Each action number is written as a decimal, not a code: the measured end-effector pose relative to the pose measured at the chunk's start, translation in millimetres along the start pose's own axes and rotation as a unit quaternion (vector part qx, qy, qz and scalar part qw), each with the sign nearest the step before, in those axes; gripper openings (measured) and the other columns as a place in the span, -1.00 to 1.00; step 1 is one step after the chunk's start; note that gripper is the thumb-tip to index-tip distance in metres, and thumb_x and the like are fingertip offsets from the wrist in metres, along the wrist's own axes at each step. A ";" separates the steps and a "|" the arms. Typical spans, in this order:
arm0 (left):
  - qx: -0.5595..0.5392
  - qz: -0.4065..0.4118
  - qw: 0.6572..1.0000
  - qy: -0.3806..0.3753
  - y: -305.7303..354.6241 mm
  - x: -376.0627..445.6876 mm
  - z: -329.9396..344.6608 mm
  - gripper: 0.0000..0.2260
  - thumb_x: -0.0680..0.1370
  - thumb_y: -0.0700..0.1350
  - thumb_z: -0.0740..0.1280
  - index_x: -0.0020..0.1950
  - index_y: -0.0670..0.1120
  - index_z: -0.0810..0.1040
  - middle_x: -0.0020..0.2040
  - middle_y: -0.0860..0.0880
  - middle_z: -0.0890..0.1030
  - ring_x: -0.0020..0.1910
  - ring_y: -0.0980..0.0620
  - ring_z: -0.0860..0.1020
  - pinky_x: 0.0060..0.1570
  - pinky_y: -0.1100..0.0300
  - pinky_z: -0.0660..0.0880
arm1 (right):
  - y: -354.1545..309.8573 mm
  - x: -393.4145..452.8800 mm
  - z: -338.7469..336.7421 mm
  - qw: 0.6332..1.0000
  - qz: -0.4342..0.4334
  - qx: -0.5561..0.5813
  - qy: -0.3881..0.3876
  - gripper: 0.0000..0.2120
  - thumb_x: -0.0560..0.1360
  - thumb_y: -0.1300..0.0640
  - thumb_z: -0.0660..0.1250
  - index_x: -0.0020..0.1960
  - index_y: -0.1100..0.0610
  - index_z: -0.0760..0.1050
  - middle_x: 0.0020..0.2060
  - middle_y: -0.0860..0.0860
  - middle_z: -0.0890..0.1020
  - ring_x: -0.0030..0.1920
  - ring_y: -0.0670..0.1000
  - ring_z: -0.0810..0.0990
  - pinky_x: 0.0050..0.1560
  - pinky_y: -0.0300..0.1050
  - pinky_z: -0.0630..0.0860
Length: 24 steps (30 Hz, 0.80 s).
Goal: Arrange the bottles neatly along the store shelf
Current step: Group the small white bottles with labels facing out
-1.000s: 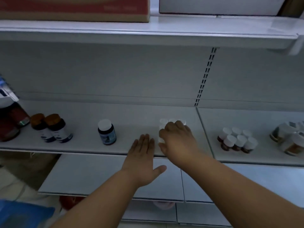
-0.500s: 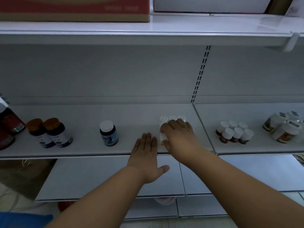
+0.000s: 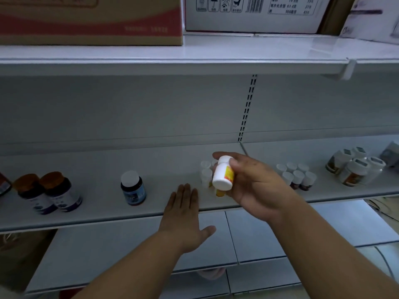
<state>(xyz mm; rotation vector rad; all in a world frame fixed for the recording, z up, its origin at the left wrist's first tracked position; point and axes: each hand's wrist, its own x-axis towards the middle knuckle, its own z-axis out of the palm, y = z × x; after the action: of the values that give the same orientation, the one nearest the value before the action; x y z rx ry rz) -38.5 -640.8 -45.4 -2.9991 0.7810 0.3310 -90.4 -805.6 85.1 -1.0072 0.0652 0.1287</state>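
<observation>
head view showed me the right hand (image 3: 257, 186) gripping a small white bottle (image 3: 223, 173) tilted above the shelf (image 3: 97, 190), just right of a white bottle cluster (image 3: 206, 173). the left hand (image 3: 183, 216) lay flat and open on the shelf's near edge.

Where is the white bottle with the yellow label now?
In the head view, right of centre: the right hand holds the bottle tilted above the shelf, before the small white bottles.
</observation>
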 end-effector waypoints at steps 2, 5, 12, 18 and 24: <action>-0.011 -0.002 1.000 0.002 -0.6 0.4 1.6 -0.03 0.49 0.48 0.00 0.55 -0.12 -0.40 0.55 -0.14 -0.42 0.52 -0.11 -0.41 0.52 -0.06 -0.31 | 3.2 -2.6 1.8 0.995 0.015 0.097 0.000 -0.58 0.43 0.19 0.40 0.23 0.35 0.50 -0.10 0.22 0.59 -0.03 0.21 0.61 -0.07 0.11 0.62; -0.018 0.001 1.000 0.006 -1.6 -0.2 1.8 -0.03 0.49 0.49 0.01 0.55 -0.11 -0.40 0.55 -0.13 -0.42 0.52 -0.09 -0.42 0.52 -0.04 -0.31 | 9.4 -4.9 4.3 0.984 0.028 0.174 -0.014 -0.47 0.30 0.16 0.56 0.18 0.38 0.55 -0.11 0.21 0.59 -0.14 0.15 0.64 -0.15 0.04 0.62; -0.017 -0.001 1.000 0.008 -0.7 0.1 2.6 -0.04 0.49 0.49 -0.01 0.56 -0.11 -0.38 0.55 -0.13 -0.41 0.53 -0.09 -0.41 0.51 -0.02 -0.34 | 9.0 -8.3 -2.0 0.977 0.067 0.178 -0.093 -0.56 0.37 0.07 0.51 0.14 0.28 0.55 -0.10 0.14 0.57 -0.19 0.05 0.56 -0.21 -0.11 0.51; 0.003 -0.002 1.000 0.014 -1.1 1.4 3.4 -0.03 0.48 0.50 -0.03 0.57 -0.13 -0.36 0.56 -0.15 -0.38 0.54 -0.11 -0.39 0.51 -0.04 -0.33 | 3.1 -16.8 1.5 0.974 0.068 0.178 -0.126 -0.55 0.53 -0.01 0.12 0.20 0.32 0.49 -0.19 0.13 0.47 -0.29 0.03 0.44 -0.31 -0.13 0.36; -0.005 0.002 1.000 0.018 -1.5 1.7 4.8 -0.03 0.49 0.49 -0.02 0.57 -0.12 -0.36 0.57 -0.15 -0.38 0.53 -0.11 -0.39 0.52 -0.04 -0.32 | 0.7 -22.2 1.2 0.979 0.048 0.134 -0.144 -0.73 0.43 0.06 0.41 0.04 0.21 0.57 -0.05 0.12 0.56 -0.13 0.08 0.57 -0.19 -0.11 0.51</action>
<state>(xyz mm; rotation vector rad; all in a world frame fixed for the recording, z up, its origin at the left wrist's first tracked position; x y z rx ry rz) -37.3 -640.0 -50.5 -3.0214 0.7919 0.2822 -112.6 -805.9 87.7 -0.7079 -0.1313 0.3434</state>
